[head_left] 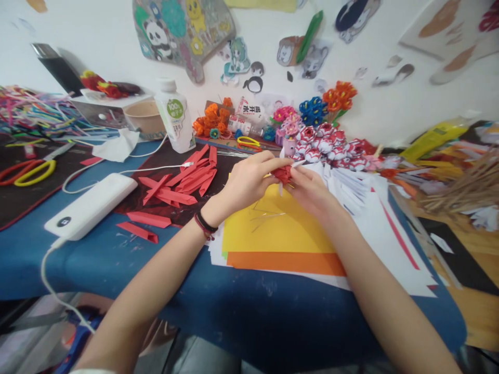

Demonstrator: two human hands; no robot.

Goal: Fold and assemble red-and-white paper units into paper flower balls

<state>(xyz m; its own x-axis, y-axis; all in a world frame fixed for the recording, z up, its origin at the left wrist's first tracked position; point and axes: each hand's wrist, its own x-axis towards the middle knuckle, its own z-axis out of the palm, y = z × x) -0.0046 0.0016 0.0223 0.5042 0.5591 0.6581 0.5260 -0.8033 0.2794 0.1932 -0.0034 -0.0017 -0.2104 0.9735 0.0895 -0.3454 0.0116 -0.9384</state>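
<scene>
Between my two hands is a small red and white folded paper flower, held above a stack of coloured paper. My left hand pinches it from the left, fingers closed over its top. From the right, my right hand grips the same piece with thumb and fingertips. White pointed strips stick out of it. Below lies yellow paper over an orange sheet. Folded red paper strips are heaped to the left, folded white strips to the right. Finished red-and-white paper flowers are clustered behind my right hand.
A white power bank with a cable lies at left, near scissors. Behind stand a white bottle, a paper bowl and orange flowers. Yellow-handled scissors lie at the back. Brown sticks are at right.
</scene>
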